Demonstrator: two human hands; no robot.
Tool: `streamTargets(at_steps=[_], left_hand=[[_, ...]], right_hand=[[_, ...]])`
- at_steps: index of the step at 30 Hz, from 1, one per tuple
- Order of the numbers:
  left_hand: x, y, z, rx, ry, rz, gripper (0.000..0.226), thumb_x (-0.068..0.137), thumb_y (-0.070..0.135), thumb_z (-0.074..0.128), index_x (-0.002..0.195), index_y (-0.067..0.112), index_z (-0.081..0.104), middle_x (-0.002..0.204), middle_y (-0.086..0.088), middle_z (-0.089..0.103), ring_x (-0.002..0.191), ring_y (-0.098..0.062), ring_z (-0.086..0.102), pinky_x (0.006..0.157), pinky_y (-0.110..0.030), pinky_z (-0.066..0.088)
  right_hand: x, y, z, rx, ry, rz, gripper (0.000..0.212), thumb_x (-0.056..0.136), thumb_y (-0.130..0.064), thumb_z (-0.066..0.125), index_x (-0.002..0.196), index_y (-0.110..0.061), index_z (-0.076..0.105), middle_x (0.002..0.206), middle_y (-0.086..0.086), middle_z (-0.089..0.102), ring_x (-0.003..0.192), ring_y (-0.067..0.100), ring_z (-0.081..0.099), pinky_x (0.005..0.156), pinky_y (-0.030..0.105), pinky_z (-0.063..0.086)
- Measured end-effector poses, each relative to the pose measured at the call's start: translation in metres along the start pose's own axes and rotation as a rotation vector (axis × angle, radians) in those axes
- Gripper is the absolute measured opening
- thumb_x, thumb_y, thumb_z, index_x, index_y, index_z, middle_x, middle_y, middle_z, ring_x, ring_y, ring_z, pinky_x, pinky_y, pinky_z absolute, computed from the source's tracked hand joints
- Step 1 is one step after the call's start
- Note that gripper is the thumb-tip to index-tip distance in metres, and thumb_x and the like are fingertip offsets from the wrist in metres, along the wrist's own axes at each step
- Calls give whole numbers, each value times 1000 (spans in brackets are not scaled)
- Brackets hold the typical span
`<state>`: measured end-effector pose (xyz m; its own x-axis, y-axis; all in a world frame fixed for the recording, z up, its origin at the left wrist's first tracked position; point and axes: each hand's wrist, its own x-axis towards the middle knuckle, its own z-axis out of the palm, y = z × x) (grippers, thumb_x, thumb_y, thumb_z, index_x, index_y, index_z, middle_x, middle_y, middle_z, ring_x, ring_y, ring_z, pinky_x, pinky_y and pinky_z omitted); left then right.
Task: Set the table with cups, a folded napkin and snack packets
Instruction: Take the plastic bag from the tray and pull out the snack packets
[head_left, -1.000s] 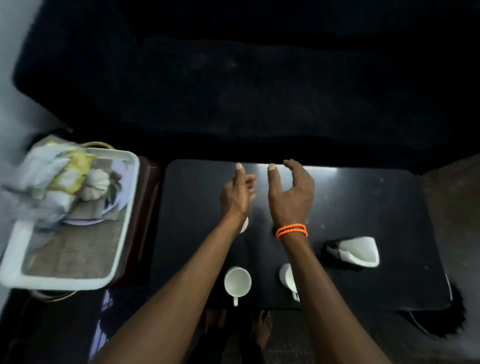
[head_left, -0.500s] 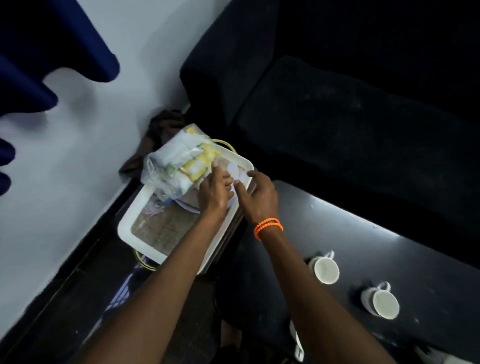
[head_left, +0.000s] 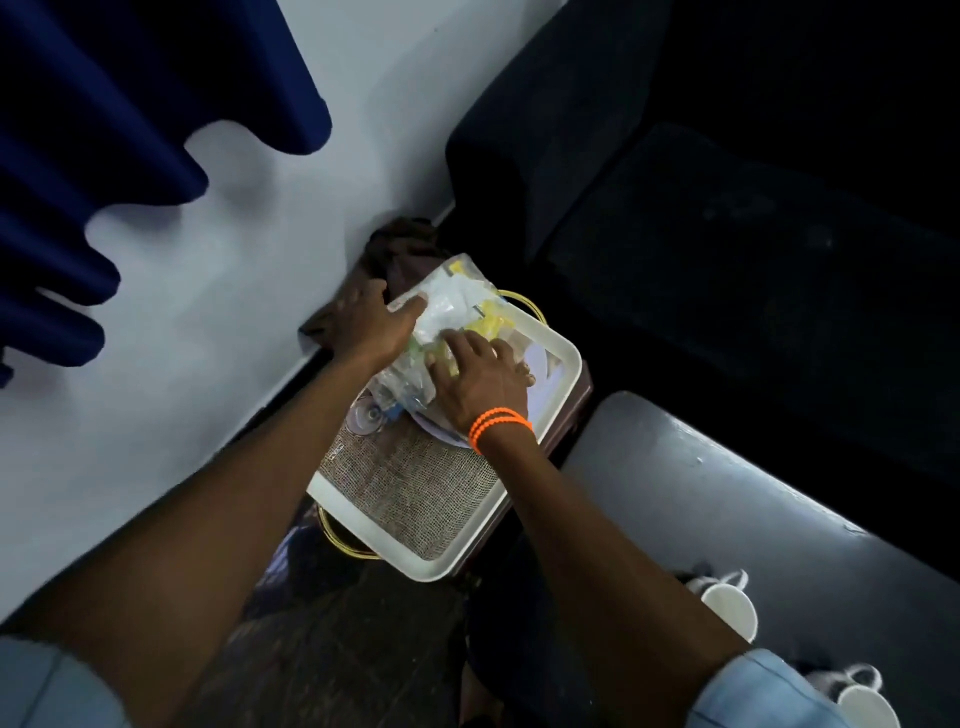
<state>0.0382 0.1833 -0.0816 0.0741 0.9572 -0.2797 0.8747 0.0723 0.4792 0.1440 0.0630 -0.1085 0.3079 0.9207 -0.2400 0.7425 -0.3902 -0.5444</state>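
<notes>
Two white cups (head_left: 730, 610) stand on the dark table (head_left: 701, 483) at lower right. Beyond them lies one white tray (head_left: 563, 364) with a woven mat. On its far end rests one clear bag (head_left: 452, 306) of white and yellow packets. The right hand (head_left: 480, 382), flat above the tray half a second ago, now presses the bag; the left hand (head_left: 366, 325) grips its far edge, fingers curled.

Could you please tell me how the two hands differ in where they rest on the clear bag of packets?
The left hand lies at the bag's far end, wrist bare. The right hand presses its near side and wears orange bands. Both touch the bag over the white tray.
</notes>
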Motion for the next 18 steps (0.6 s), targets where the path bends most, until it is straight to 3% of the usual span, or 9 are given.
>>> streamTargets(at_steps=[2, 4, 7, 9, 11, 13, 15, 16, 18], left_hand=[[6, -7, 4, -44, -140, 32, 80, 87, 71, 64, 146, 19, 55, 147, -7, 62, 136, -30, 56, 94, -31, 37], [7, -8, 5, -140, -162, 21, 81, 83, 77, 63, 142, 21, 60, 135, -4, 70, 127, -27, 63, 89, -32, 40], [4, -1, 7, -448, -163, -55, 64, 85, 78, 54, 93, 18, 72, 85, -5, 72, 77, -27, 69, 69, -34, 49], [-5, 4, 11, -496, -271, -102, 54, 91, 67, 56, 78, 17, 69, 60, -3, 66, 49, -18, 53, 51, -26, 40], [-13, 3, 22, -370, -361, -30, 52, 91, 58, 64, 61, 16, 65, 44, 3, 59, 37, -11, 45, 48, -24, 35], [-20, 3, 32, -304, -313, 27, 58, 88, 60, 70, 51, 17, 61, 40, 6, 54, 36, -6, 44, 51, -25, 36], [-29, 7, 38, -330, -222, -7, 62, 81, 71, 71, 48, 19, 63, 44, 7, 56, 44, -6, 51, 50, -23, 37], [-35, 8, 41, -351, -201, -49, 60, 81, 73, 69, 53, 20, 67, 51, 6, 63, 53, -9, 58, 51, -23, 40], [-48, 11, 50, -442, -302, -141, 46, 90, 63, 67, 69, 22, 71, 74, -2, 75, 72, -22, 68, 60, -26, 46]], right_hand=[[-12, 13, 5, 35, 0, -62, 46, 104, -46, 46, 144, -25, 54, 158, 4, 47, 144, 39, 40, 117, 59, 29], [-24, 26, 6, 115, -28, -96, 43, 106, -40, 48, 141, -17, 57, 155, 10, 51, 143, 40, 41, 116, 56, 32], [-36, 39, -4, 328, -103, 81, 48, 105, -52, 45, 137, -22, 61, 141, 8, 63, 131, 35, 54, 109, 46, 44], [-46, 42, -12, 488, -28, 215, 51, 102, -61, 41, 108, -24, 74, 107, 1, 75, 104, 28, 68, 90, 38, 52], [-54, 42, -21, 555, 98, 336, 60, 101, -66, 35, 78, -23, 69, 81, -5, 68, 85, 24, 66, 74, 33, 45], [-57, 45, -24, 647, 188, 473, 61, 99, -71, 36, 90, -21, 69, 82, -2, 65, 91, 25, 65, 75, 31, 43], [-54, 49, -28, 920, 151, 630, 73, 92, -79, 41, 128, -19, 63, 113, 5, 68, 114, 29, 64, 93, 41, 53], [-52, 50, -30, 1061, 85, 684, 79, 89, -82, 43, 137, -22, 58, 127, 7, 65, 120, 31, 62, 99, 49, 54], [-49, 51, -33, 1262, -40, 674, 74, 85, -84, 46, 134, -31, 61, 130, 4, 67, 116, 31, 66, 96, 53, 56]])
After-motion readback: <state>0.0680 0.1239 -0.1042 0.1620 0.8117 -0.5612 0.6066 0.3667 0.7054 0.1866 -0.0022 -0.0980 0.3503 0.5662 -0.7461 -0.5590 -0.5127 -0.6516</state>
